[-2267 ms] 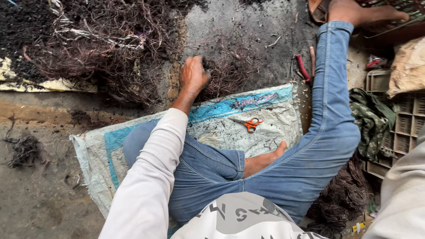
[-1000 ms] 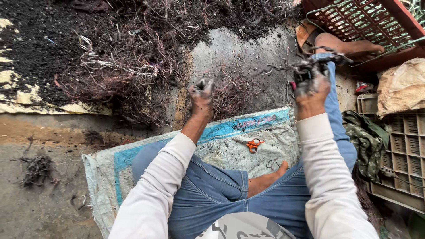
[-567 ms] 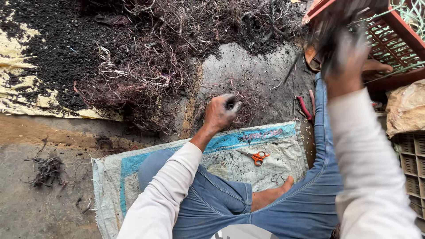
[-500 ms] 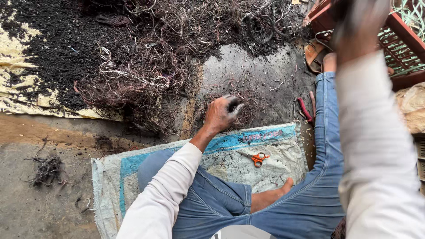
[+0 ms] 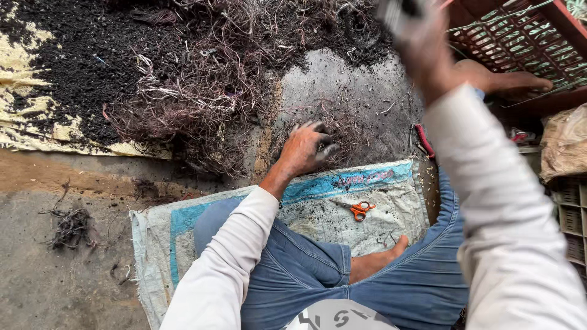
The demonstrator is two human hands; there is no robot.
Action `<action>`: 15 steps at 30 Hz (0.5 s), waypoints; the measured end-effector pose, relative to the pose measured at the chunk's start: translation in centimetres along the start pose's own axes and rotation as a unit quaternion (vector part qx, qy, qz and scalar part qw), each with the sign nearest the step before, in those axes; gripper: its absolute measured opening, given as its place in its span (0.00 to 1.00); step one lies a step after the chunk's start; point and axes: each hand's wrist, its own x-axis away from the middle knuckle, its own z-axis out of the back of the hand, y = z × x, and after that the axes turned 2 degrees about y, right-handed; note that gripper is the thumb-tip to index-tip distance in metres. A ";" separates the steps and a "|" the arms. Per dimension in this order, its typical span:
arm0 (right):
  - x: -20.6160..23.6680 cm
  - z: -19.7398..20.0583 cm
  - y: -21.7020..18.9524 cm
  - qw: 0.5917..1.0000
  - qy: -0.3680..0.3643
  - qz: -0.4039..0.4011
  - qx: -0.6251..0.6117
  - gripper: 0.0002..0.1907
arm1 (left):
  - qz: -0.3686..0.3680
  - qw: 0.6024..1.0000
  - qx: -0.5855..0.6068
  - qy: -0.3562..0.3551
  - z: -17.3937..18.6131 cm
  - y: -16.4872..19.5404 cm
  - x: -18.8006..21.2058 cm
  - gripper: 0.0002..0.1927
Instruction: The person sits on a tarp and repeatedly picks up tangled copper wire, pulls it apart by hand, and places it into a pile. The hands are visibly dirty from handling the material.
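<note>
Reaching left hand [image 5: 309, 146] into wire scraps [image 5: 202, 91], right hand [image 5: 416, 36] blurred

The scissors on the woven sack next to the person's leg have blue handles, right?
Not quite. The head view shows the scissors lying on the woven sack beside the person's leg, just as you say, but their handles are orange, not blue.

1. The person is wearing a long-sleeved white shirt; both sleeves are reaching down to the wrists, at lower centre and right of the frame.
2. Blue denim trousers are covering the legs, seams showing, across the lower middle.
3. Both feet are showing bare.
4. The left hand [image 5: 304, 148] and right hand [image 5: 422, 46] are going ungloved, looking soiled.
</note>
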 end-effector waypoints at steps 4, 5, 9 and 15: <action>10.7 -3.1 0.2 0.939 -0.059 -0.226 -0.253 0.14 | 0.042 0.997 -0.013 0.063 1.0 -0.8 -0.2 0.11; 13.2 -3.9 0.6 0.894 -0.053 -0.304 -0.324 0.13 | 0.043 0.994 -0.023 0.096 1.4 -1.0 -0.1 0.09; 20.5 -6.0 2.3 0.917 -0.024 -0.299 -0.264 0.19 | 0.126 0.984 0.009 0.124 2.7 -2.1 0.5 0.11; 27.5 -7.1 5.0 0.918 0.058 -0.341 -0.193 0.21 | 0.246 0.962 0.038 0.107 3.3 -3.0 1.2 0.13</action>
